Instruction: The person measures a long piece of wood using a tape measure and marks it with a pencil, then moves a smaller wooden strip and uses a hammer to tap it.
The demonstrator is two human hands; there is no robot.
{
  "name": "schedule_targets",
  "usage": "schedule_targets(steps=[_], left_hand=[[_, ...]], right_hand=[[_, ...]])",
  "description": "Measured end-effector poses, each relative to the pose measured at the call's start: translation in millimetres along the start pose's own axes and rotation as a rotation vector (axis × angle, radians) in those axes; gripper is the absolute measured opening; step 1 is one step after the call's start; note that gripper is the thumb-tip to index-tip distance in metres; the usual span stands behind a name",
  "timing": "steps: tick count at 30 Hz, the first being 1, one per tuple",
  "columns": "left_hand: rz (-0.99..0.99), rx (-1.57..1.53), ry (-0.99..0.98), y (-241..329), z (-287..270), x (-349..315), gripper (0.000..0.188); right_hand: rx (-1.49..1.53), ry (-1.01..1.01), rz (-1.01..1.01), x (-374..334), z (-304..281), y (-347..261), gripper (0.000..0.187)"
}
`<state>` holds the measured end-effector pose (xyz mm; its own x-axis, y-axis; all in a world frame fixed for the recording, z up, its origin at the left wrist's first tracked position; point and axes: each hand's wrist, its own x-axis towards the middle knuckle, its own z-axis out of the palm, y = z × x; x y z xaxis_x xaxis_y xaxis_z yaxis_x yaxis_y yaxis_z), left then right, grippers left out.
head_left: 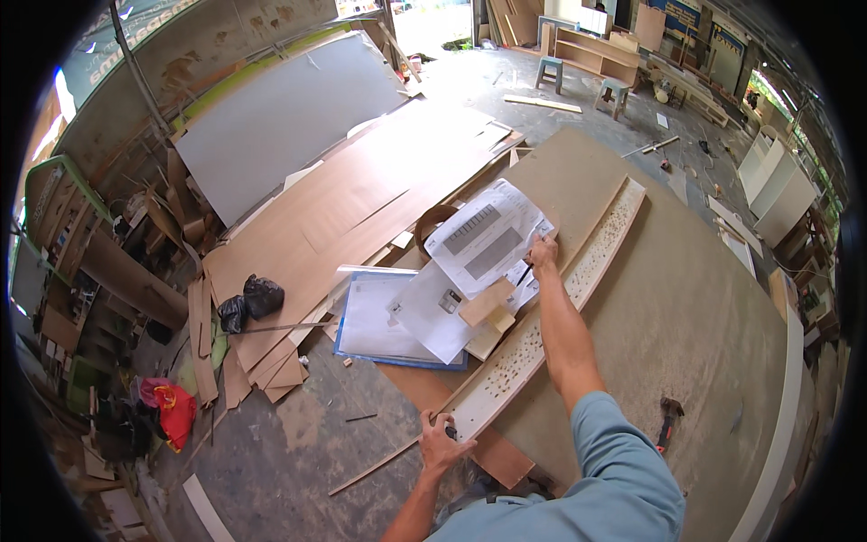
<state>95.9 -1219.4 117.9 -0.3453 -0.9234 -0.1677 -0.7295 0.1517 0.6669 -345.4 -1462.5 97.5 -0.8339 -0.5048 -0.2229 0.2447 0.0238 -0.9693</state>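
Overhead, from the head view, we see a long pale strip (pixel 551 298) lying on the big board (pixel 686 307), its long axis running from the near left corner up and away toward the far right. Our left hand (pixel 440 441) closes on the strip's near end. Our right hand (pixel 543 252), arm stretched along the strip, pinches a dark pen (pixel 524 275) beside the papers (pixel 470 271), just left of the strip's middle. A hammer (pixel 667 419) lies near our right elbow.
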Motion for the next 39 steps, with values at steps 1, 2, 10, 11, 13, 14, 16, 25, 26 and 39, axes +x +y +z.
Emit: schedule_targets(steps=[1, 2, 10, 11, 13, 14, 16, 25, 26, 39], left_hand=[[-0.004, -0.001, 0.008, -2, -1, -1, 0.065], [-0.007, -0.003, 0.016, -3, -2, -2, 0.065], [-0.032, 0.003, -0.015, 3, -4, -2, 0.063], [-0.025, 0.005, -0.013, 2, -3, -2, 0.063], [-0.028, -0.012, -0.021, 5, -3, -2, 0.064], [-0.03, -0.029, -0.037, 8, -3, -1, 0.064], [-0.037, -0.051, -0.053, 13, -4, 0, 0.064], [-0.054, -0.067, -0.042, 8, -5, 0, 0.064], [-0.042, -0.056, -0.031, 6, -4, 0, 0.064], [-0.012, 0.002, 0.004, 1, -5, 1, 0.063]], right_hand=[[-0.008, -0.027, 0.02, -4, 1, 5, 0.021], [-0.016, -0.053, 0.039, -7, 1, 8, 0.022], [-0.883, -0.118, -0.344, -119, -37, -36, 0.046], [-1.149, -0.362, -0.338, -144, -40, -37, 0.056], [-1.382, -0.446, -0.399, -193, -31, -33, 0.077], [-1.352, -0.415, -0.408, -196, -38, -24, 0.078], [-1.282, -0.37, -0.429, -197, -41, -8, 0.082], [-1.036, -0.554, -0.532, -222, -71, -35, 0.047], [-0.982, -0.532, -0.574, -222, -76, -37, 0.048], [-1.161, -0.291, -0.391, -179, 25, -32, 0.054]])
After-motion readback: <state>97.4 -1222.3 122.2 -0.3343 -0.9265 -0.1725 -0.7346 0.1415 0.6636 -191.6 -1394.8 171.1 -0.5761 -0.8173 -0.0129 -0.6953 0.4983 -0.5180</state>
